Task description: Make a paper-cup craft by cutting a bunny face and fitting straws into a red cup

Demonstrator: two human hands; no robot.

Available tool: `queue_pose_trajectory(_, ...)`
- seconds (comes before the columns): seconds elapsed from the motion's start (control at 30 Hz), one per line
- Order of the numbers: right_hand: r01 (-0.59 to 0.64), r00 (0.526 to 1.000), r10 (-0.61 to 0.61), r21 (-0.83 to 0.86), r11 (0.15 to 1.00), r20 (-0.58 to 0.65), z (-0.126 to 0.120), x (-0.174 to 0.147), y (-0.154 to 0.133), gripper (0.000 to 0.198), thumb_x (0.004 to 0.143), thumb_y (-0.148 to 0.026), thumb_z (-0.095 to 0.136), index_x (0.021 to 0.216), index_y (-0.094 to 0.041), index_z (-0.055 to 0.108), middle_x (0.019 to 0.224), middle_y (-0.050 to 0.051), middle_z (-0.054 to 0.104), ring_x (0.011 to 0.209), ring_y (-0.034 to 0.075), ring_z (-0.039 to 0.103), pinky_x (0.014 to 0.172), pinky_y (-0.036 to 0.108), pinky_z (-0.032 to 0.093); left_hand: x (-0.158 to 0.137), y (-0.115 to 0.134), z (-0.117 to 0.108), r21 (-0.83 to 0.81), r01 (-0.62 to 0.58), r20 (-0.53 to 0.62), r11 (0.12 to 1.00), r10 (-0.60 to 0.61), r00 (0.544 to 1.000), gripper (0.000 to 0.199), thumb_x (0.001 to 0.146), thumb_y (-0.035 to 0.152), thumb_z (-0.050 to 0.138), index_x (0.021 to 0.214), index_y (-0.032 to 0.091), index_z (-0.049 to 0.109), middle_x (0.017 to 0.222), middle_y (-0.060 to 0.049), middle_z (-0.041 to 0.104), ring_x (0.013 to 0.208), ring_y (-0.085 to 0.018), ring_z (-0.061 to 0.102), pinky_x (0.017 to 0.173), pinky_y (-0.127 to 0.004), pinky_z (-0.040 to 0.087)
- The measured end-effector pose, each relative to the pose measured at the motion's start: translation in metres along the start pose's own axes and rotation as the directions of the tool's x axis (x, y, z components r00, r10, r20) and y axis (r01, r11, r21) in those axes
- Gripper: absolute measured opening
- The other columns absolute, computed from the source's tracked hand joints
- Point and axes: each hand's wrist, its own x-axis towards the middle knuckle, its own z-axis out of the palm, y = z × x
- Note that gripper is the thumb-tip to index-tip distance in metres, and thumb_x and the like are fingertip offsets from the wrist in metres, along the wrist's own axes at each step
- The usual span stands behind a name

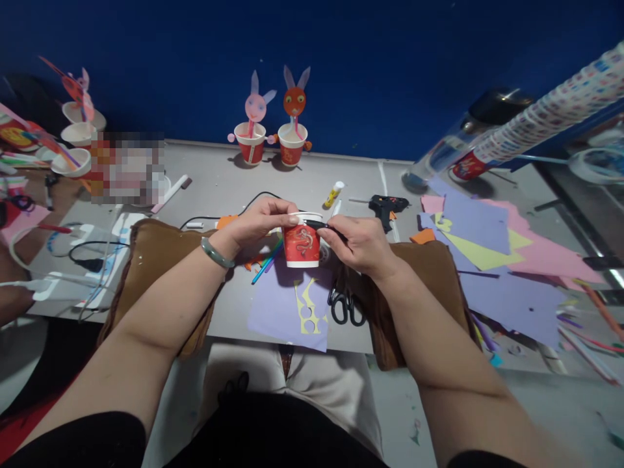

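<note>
My left hand (pixel 266 218) is closed on a red paper cup (pixel 302 246) with a white rim and a printed pattern. The cup is held upright above the table. In my right hand (pixel 358 244) is a dark, slender pen-like tool (pixel 316 224); its tip lies against the cup just under the rim. Whether the tip pierces the paper cannot be made out. Below the cup lie a purple sheet (pixel 273 305) and a yellow paper strip with cut-out holes (pixel 308 312). Black-handled scissors (pixel 347 307) rest beside them, below my right hand.
A black glue gun (pixel 387 207) and a yellow glue stick (pixel 334 194) lie beyond my hands. Two cups with rabbit figures (pixel 249 146) (pixel 292 146) stand at the back. Coloured paper (pixel 487 234) and a tall cup stack (pixel 541 123) are right; a power strip (pixel 107 273) is left.
</note>
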Motion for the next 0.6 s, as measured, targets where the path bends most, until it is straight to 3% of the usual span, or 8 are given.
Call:
queue_pose_trajectory(0.33, 0.047, 0.998, -0.051, -0.093, 0.995, -0.037, 0.003, 0.001, 0.004, 0.048, 0.105, -0.051, 0.039, 0.073, -0.021, 0.056, 0.061, 0.001, 0.056, 0.057, 0.015, 0.047, 0.059, 0.03, 0.028, -0.001, 0.004, 0.003, -0.041, 0.022, -0.008, 0.999, -0.023, 1.0, 0.03, 0.078, 0.041, 0.084, 0.074, 0.014, 0.07, 0.071, 0.0, 0.061, 0.066, -0.01, 0.052, 0.066, -0.024, 0.04)
queue_pose_trajectory(0.6, 0.043, 0.999, -0.042, -0.054, 0.998, 0.021, -0.002, -0.001, 0.009, 0.04, 0.102, -0.049, 0.045, 0.079, -0.02, 0.062, 0.064, 0.002, 0.059, 0.059, 0.016, 0.048, 0.06, 0.03, 0.028, -0.002, 0.005, 0.012, -0.102, 0.068, -0.02, 0.992, -0.07, 0.997, 0.03, 0.074, 0.041, 0.086, 0.074, 0.014, 0.07, 0.071, -0.001, 0.062, 0.066, -0.01, 0.054, 0.065, -0.025, 0.041)
